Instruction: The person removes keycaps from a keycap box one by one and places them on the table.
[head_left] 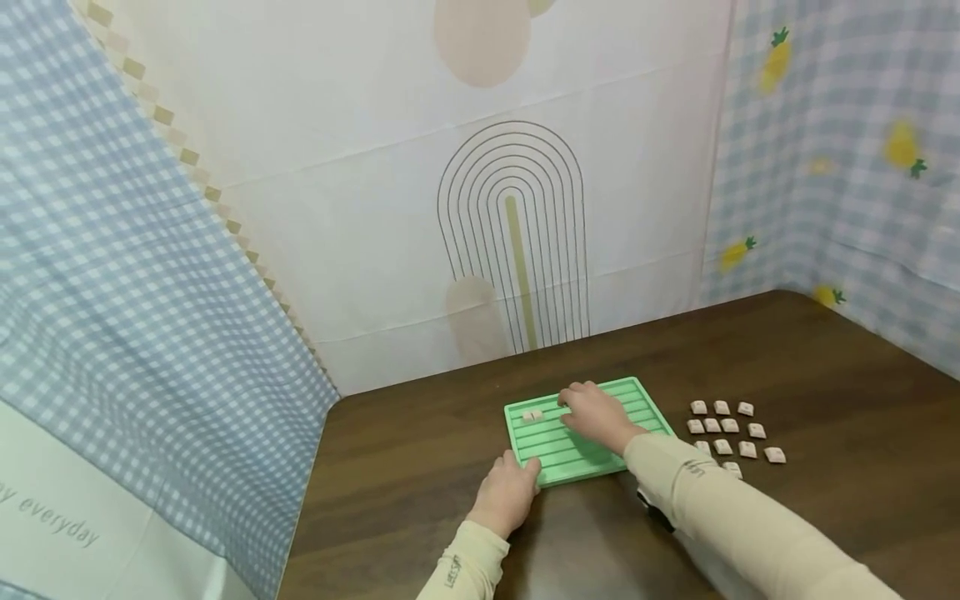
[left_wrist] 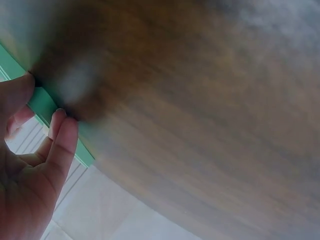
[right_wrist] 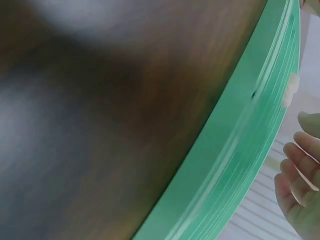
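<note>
A green ridged tray [head_left: 562, 457] lies on the brown table, with two small white keycaps [head_left: 532, 415] side by side in its upper left. My left hand [head_left: 506, 493] grips the tray's near left corner; in the left wrist view its thumb and fingers [left_wrist: 64, 140] touch the green rim. Over the middle of the tray hovers my right hand [head_left: 597, 415], fingers loosely bent and thumb apart. In the right wrist view nothing shows between that thumb and the fingers [right_wrist: 300, 160]. The keycaps [right_wrist: 290, 90] in the tray sit near its thumb.
To the right of the tray, several loose white keycaps [head_left: 729, 426] lie in rough rows on the table [head_left: 397, 492]; the right sleeve [head_left: 705, 492] partly covers the nearest ones. A pale cloth [head_left: 360, 250] hangs behind the table, with checked cloths at both sides.
</note>
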